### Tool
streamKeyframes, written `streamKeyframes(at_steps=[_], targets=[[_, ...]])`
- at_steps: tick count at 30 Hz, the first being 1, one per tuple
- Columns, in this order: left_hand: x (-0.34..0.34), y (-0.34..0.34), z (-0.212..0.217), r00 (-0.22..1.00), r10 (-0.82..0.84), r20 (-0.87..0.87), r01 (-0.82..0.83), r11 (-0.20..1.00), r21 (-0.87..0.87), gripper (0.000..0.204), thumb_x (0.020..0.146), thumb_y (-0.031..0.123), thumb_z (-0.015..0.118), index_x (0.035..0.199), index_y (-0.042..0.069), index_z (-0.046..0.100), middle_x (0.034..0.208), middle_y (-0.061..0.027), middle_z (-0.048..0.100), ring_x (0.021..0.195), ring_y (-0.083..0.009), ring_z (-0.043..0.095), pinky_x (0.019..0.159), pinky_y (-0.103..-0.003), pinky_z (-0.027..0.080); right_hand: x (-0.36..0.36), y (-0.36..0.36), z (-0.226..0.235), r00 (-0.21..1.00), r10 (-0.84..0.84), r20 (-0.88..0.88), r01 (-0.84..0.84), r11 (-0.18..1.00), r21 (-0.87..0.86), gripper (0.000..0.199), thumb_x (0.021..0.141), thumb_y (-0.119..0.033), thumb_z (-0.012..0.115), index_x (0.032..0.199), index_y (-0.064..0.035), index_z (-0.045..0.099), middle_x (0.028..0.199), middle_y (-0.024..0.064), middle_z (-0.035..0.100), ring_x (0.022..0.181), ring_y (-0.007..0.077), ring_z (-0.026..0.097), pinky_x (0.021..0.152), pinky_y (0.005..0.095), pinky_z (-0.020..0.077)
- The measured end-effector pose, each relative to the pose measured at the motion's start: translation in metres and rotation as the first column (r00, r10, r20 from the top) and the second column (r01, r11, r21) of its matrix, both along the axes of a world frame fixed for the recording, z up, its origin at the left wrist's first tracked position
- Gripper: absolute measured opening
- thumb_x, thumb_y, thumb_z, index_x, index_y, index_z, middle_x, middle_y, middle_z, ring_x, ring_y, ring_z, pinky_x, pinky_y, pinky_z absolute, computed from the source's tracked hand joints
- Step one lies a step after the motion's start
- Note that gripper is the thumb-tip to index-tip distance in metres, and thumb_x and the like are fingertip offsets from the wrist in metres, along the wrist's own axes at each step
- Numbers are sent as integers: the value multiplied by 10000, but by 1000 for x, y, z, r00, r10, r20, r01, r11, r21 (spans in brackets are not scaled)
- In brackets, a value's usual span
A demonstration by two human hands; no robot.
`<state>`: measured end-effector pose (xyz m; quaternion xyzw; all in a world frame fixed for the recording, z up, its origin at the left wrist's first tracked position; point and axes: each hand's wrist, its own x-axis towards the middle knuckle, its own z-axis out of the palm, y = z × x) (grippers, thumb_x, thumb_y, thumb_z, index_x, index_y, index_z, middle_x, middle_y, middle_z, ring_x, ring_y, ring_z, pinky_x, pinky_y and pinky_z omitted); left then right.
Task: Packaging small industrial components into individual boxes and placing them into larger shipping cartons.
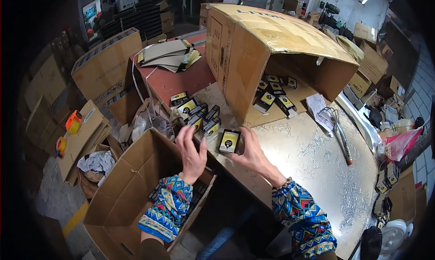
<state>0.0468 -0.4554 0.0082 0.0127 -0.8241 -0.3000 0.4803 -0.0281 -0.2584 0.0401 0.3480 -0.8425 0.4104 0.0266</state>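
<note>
Between the thumb and fingers of my right hand [253,152] is a small black box [229,141] with a yellow label, its labelled face turned up. My left hand [192,153] holds nothing; its fingers are apart, with the tips close to a cluster of similar small boxes [211,125] at the table's near left edge. Whether those fingertips touch the nearest box, I cannot tell. Below my left forearm stands an open cardboard carton [118,187], with rows of dark small boxes [156,194] partly visible at its bottom, behind my sleeve.
A large carton [240,65] lies on its side on the table, several small boxes [274,94] spilling from its mouth. Flat card sheets [165,53] are stacked at the back left. A wire tool [340,135] and scattered metal bits [349,205] lie on the pale tabletop [299,155].
</note>
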Motion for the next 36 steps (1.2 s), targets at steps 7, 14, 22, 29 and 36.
streamKeyframes(at_steps=[7, 14, 22, 29, 36], targets=[[-35, -11, 0, 992, 25, 124, -78, 895, 438, 635, 1022, 358, 468, 1483, 0, 217, 1534, -246, 174, 1423, -364, 208, 1156, -444, 209, 6, -25, 44, 995, 69, -71, -22, 851, 524, 905, 734, -268, 752, 1418, 96, 285, 1347, 314, 404, 1258, 456, 391, 1094, 484, 335], [-38, 14, 5, 995, -95, 30, 58, 798, 599, 670, 1047, 440, 331, 1518, 6, 135, 1584, -209, 92, 1469, -325, 119, 1184, -430, 151, -1, -37, -10, 993, -18, 120, 48, 966, -252, 825, 900, -391, 664, 1447, 83, 269, 1423, 347, 359, 1340, 393, 396, 1072, 427, 381], [-21, 77, 52, 967, -214, -137, 221, 974, 37, 469, 928, 55, 557, 1365, -19, 406, 1413, -203, 398, 1288, -338, 414, 1065, -424, 353, -9, 65, -1, 968, -141, -206, 130, 989, -70, 193, 904, -159, 609, 983, 9, 661, 961, 184, 675, 885, 356, 638, 777, 408, 524], [-185, 178, 61, 780, -469, 415, 572, 803, -169, 453, 805, -97, 488, 1253, -35, 527, 1272, -249, 546, 1183, -393, 518, 1028, -423, 435, -71, 219, -19, 602, -542, -586, 786, 531, 317, 135, 848, -144, 590, 905, -51, 669, 969, 119, 650, 979, 327, 547, 825, 425, 437], [-281, 192, 76, 463, -25, 886, 724, 587, -362, 734, 719, 136, 738, 1386, 66, 441, 1449, -165, 378, 1321, -366, 416, 1076, -397, 402, 43, 274, -10, 855, -406, -322, 517, 624, 586, 450, 914, -153, 517, 1353, -63, 473, 1376, 201, 469, 1262, 439, 448, 975, 633, 384]])
